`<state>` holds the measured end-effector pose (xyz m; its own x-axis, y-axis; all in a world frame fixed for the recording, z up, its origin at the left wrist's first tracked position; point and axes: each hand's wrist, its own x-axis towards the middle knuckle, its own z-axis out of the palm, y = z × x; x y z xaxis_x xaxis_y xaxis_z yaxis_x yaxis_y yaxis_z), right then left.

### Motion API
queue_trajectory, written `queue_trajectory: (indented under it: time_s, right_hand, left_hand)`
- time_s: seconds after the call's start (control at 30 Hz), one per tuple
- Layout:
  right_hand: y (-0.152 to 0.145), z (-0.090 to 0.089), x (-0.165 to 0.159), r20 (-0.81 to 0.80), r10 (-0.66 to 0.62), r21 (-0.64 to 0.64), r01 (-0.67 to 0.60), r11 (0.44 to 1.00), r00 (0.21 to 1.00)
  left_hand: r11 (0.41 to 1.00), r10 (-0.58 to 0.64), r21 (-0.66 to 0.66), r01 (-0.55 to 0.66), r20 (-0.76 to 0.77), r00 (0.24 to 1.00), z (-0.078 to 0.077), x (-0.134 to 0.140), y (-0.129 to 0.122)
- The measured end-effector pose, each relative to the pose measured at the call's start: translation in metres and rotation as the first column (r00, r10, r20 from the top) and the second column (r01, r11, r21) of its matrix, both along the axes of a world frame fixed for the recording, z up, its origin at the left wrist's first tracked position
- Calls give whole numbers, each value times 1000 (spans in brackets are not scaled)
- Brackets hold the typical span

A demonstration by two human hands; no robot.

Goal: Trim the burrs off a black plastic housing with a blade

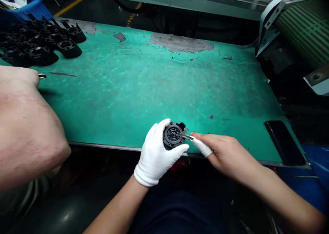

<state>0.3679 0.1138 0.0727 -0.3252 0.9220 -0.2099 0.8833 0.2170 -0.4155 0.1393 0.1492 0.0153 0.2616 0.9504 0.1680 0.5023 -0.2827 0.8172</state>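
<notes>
A round black plastic part with concentric rings and a small tab on its rim is held at the front edge of the green bench. Around its left side and lower edge wrap the fingers and thumb of my left hand, which wears a white glove. My right hand, ungloved but with a white covering on the thumb, pinches a slim curved metal blade. The blade's tip touches or lies just above the middle of the black part. Most of the tool's handle is hidden in my fingers.
Several black cup-shaped parts stand at the far left, by a blue bin. Another person's arm reaches in from the left. A phone lies on the green bench top at right, below a green-belted conveyor.
</notes>
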Motion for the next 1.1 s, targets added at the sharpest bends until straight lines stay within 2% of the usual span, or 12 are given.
queue_trajectory:
  time_s: [0.07, 0.17, 0.3, 0.37, 0.5, 0.6, 0.77, 0.97, 1.1]
  right_hand:
    - [-5, -7, -7, 13, -19, -10, 19, 1000, 1000]
    - [-12, -13, -15, -48, -37, -33, 36, 999, 998]
    - [-13, -11, -16, -115, 22, -148, -39, 988, 993]
    - [-10, -8, -12, -128, 28, -161, -49, 986, 991]
    - [-3, -3, -5, -189, -57, -78, 42, 996, 980]
    - [4, -4, -4, -154, -95, -31, 92, 995, 983]
    - [9, -12, -7, 4, -58, 57, 58, 997, 998]
    - [8, -12, -5, 94, -42, 194, 23, 981, 995]
    - [10, -10, -3, 72, -5, 174, -8, 985, 997]
  left_hand:
    - [1000, 8, 1, -8, 2, 1000, 0, 1, 0]
    - [1000, 15, 1, -15, 5, 1000, 0, 1, -1]
    - [1000, 20, -5, -20, -31, 999, 1, 1, 0]
    - [1000, 18, -12, -19, -34, 999, 2, 1, 0]
    - [1000, 5, -11, -5, -6, 1000, 1, 3, 1]
    - [1000, 9, 5, -9, -19, 1000, 1, 4, 1]
    - [1000, 27, 15, -27, -46, 999, 3, 5, 1]
    - [1000, 23, 8, -22, -42, 999, 3, 7, 0]
    - [1000, 13, 18, -13, -29, 999, 2, 7, 1]
